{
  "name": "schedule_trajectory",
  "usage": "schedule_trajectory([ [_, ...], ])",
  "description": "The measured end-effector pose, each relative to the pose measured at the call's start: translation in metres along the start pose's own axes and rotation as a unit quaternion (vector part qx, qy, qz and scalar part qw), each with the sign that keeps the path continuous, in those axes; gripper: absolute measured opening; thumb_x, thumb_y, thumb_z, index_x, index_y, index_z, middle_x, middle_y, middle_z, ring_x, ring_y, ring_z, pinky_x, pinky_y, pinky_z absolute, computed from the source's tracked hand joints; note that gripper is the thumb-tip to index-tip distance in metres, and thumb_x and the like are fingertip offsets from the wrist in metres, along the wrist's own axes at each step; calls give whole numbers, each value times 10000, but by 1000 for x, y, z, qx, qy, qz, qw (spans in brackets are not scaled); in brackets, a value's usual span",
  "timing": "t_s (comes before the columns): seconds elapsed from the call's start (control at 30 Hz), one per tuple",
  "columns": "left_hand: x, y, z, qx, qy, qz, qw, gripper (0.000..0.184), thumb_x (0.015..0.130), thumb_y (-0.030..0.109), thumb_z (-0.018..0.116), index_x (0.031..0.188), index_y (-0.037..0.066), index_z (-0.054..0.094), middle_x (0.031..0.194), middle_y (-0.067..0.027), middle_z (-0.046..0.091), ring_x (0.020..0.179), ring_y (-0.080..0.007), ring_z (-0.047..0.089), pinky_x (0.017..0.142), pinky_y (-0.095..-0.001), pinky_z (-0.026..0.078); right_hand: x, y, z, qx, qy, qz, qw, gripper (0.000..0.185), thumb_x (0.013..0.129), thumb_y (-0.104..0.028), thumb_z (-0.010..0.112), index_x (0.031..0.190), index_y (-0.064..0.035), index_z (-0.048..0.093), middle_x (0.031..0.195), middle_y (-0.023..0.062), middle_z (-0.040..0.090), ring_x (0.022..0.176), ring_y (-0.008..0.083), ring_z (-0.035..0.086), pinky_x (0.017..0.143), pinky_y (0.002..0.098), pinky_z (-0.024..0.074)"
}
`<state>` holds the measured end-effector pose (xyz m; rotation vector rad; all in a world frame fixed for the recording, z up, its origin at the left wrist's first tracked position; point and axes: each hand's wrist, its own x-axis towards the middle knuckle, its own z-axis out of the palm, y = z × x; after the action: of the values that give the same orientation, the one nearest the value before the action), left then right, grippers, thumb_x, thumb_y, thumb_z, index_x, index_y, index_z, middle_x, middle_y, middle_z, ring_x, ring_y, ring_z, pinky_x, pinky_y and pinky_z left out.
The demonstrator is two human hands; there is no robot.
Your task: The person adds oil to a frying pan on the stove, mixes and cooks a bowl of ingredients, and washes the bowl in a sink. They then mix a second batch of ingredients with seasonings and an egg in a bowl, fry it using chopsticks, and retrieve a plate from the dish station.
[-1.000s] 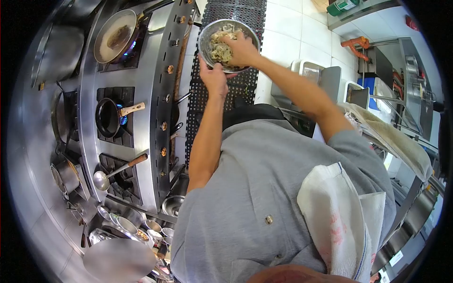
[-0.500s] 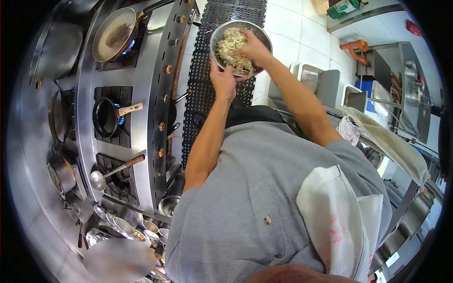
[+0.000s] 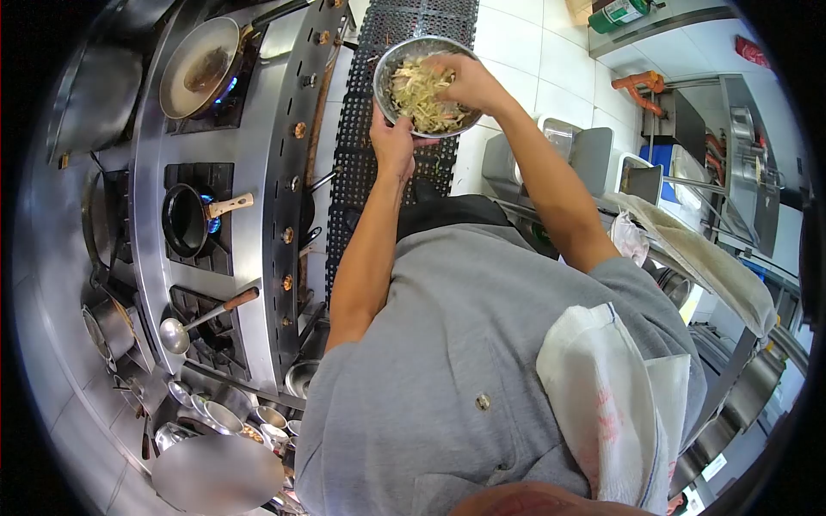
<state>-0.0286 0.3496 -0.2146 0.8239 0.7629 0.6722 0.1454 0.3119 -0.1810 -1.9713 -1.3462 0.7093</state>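
Note:
A round metal bowl is held up in front of my body, filled with pale shredded vegetables. My left hand grips the near left rim, thumb on top and fingers under the bowl. From the right, my right hand reaches over the rim into the shreds. Its fingers are curled down around some of them, and the fingertips are partly hidden in the mix.
On the stove to my left, a large pan with brown contents and a small black pan sit over lit blue flames. A ladle rests nearer. Below the bowl lies a black rubber mat. Plastic bins stand at right.
My right hand has lifted slightly and its fingers have curled more in the shredded vegetables, which have shifted. The left hand keeps its hold on the bowl. The whole view has moved slightly.

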Motion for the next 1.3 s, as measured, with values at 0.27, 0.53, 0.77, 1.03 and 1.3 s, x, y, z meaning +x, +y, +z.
schedule_trajectory([
  [0.27, 0, 1, 7, 24, -37, -15, 999, 510, 885, -13, 491, 1355, 109, 336, 1181, -140, 562, 906, -272, 667, 539, -338, 625, 7, -14, 2, 145, -108, 187, 966, 615, 645, -55, 737, 1236, -137, 588, 968, 91, 661, 861, 200, 604, 771, 314, 494],
  [0.53, 12, 14, 6, -6, -24, -22, 999, 480, 864, -61, 431, 1319, 69, 352, 1191, -175, 548, 916, -306, 661, 578, -370, 631, 18, -25, -21, -124, 109, -93, 982, 437, 669, -89, 680, 1105, -117, 669, 1022, 177, 660, 909, 347, 639, 838, 385, 502],
  [0.77, 10, 21, 14, -4, -27, -10, 1000, 621, 825, -111, 375, 1401, 111, 307, 1210, -177, 538, 896, -309, 667, 550, -355, 628, 20, -30, -23, -205, 0, -153, 967, 413, 708, -68, 654, 1120, -35, 641, 1095, 189, 633, 993, 345, 611, 877, 381, 484],
  [1.03, 12, 23, 13, -21, -34, 2, 999, 673, 833, -106, 385, 1443, 152, 269, 1215, -177, 538, 866, -307, 675, 532, -351, 623, 23, -53, -35, -194, 63, -198, 959, 318, 729, -37, 640, 1046, -38, 671, 931, 171, 628, 863, 368, 612, 792, 415, 495],
  [1.3, 6, 33, 18, -21, -47, 3, 999, 658, 828, -103, 397, 1431, 135, 288, 1214, -170, 540, 879, -299, 671, 548, -354, 627, 19, -56, -34, -170, 66, -174, 968, 355, 706, 18, 597, 1045, -53, 678, 988, 158, 649, 850, 309, 641, 766, 362, 508],
])
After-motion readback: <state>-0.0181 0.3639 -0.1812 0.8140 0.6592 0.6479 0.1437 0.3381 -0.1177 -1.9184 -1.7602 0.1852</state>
